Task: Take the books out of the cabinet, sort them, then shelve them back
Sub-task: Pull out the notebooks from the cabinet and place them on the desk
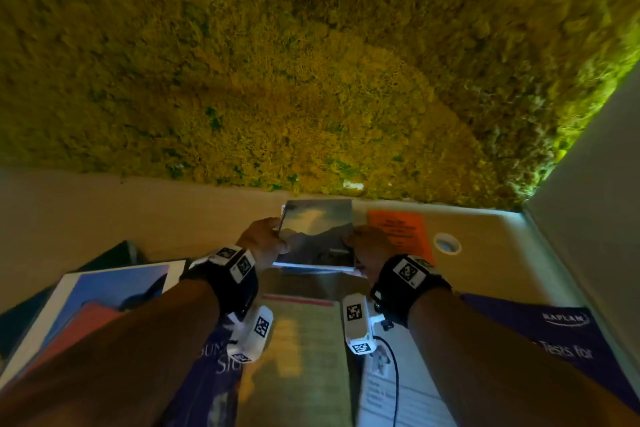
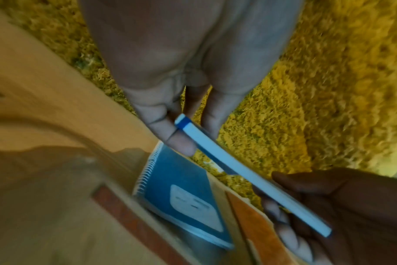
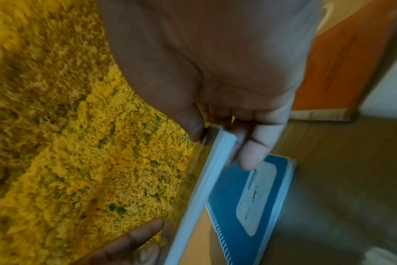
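Both hands hold a thin book (image 1: 317,232) with a cloudy mountain cover, tilted up above the wooden surface (image 1: 104,218). My left hand (image 1: 277,236) pinches its left edge between thumb and fingers. My right hand (image 1: 353,240) grips its right edge. In the left wrist view the left hand (image 2: 193,136) holds the pale blue edge of the thin book (image 2: 238,172), and a blue spiral notebook (image 2: 181,197) lies flat beneath. In the right wrist view the right hand (image 3: 222,143) pinches the thin book (image 3: 206,179) above the spiral notebook (image 3: 249,206).
An orange book (image 1: 398,232) lies to the right of the held one, by a white ring (image 1: 446,243). Nearer me lie a purple Kaplan book (image 1: 554,340), a tan book (image 1: 301,357) and a white-and-blue book (image 1: 104,295). A yellow-green shaggy surface (image 1: 311,62) fills the far side.
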